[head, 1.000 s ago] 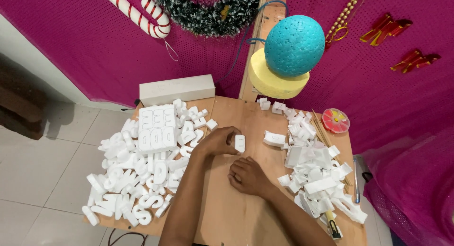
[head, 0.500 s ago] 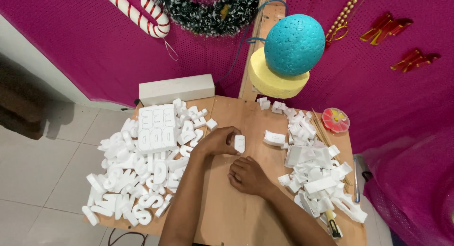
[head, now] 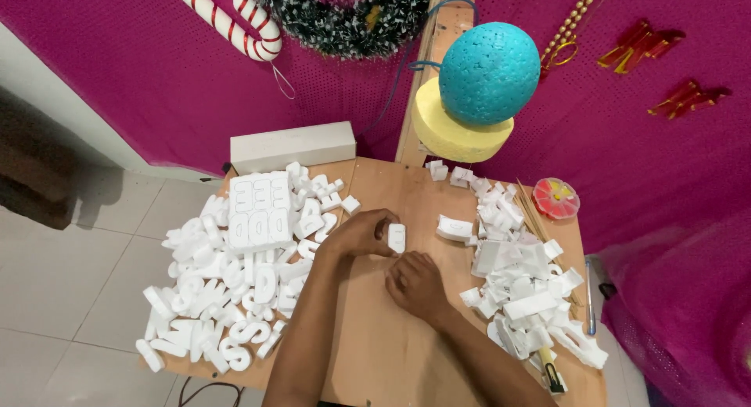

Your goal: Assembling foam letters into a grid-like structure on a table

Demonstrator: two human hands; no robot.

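Foam piece [head: 397, 237], small, white, rounded, upright, left hand [head: 358, 235] pinching

foam piles [head: 227, 274] flanking bare table [head: 375, 344]

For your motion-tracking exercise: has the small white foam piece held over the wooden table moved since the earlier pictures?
No. The small white foam piece, in the left hand, sits at the same spot relative to the stacked white foam block.

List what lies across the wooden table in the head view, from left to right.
Pile of white foam letters → left hand → small white foam piece → heap of white foam scraps → blue pen.
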